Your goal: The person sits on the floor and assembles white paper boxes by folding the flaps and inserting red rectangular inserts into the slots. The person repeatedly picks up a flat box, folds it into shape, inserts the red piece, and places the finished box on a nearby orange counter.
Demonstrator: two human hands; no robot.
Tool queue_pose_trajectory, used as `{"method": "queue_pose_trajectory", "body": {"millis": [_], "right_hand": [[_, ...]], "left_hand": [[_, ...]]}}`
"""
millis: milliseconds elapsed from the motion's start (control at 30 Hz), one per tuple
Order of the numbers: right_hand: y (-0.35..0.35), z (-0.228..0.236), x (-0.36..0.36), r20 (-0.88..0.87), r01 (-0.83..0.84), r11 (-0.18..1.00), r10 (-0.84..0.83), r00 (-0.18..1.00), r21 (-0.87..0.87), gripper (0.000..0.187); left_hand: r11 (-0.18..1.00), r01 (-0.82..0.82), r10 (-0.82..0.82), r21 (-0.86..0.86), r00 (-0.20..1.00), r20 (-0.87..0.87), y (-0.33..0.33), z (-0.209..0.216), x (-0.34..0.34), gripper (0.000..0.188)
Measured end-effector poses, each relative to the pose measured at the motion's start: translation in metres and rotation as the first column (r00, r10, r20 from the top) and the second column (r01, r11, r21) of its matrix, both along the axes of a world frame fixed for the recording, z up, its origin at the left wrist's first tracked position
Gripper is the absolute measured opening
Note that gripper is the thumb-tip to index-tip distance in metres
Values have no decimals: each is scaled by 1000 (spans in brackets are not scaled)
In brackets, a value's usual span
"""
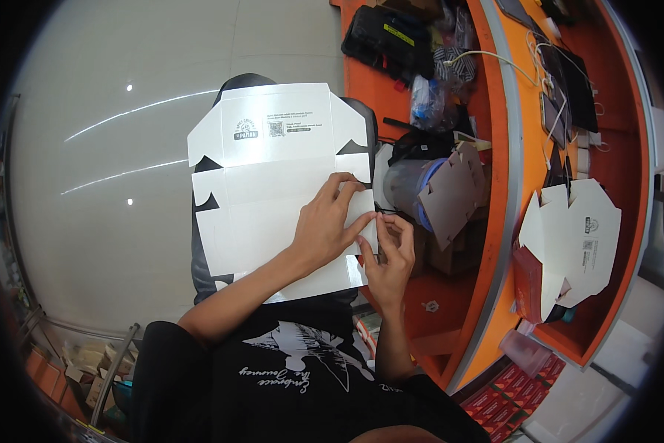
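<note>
A flat white cardboard box blank (265, 199) with cut flaps and dark print near its far end lies across a black padded seat (247, 80) in front of me. My left hand (328, 225) rests palm down on the blank's right half, its fingers apart and its thumb reaching to the right side flap. At that same edge, my right hand (389, 258) pinches the flap between thumb and fingers. The fingertips of both hands nearly meet there. The flap's underside is hidden.
On the orange shelf at right, a partly folded white box (583, 244) stands beside stacked red-sided card. Nearer are a bucket with a blue rim (420, 184), a grey-brown card piece (453, 196), a black case (388, 44) and plastic bags. Cables (546, 74) trail over the upper shelf.
</note>
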State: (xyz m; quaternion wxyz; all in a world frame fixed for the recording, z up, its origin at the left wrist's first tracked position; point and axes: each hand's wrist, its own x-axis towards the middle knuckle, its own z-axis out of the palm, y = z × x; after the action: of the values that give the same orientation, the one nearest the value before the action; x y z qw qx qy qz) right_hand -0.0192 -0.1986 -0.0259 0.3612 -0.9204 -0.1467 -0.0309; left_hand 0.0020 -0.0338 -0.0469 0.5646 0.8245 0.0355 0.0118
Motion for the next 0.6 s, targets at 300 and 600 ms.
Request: {"method": "queue_pose_trajectory", "body": {"millis": [300, 600], "right_hand": [[2, 12, -1, -29, 17, 1000, -17, 999, -14, 48], [-3, 13, -3, -97, 59, 998, -61, 993, -21, 43]], "left_hand": [[993, -39, 26, 113, 993, 118, -6, -6, 0, 44], [996, -3, 1, 87, 1000, 25, -3, -3, 2, 41]]}}
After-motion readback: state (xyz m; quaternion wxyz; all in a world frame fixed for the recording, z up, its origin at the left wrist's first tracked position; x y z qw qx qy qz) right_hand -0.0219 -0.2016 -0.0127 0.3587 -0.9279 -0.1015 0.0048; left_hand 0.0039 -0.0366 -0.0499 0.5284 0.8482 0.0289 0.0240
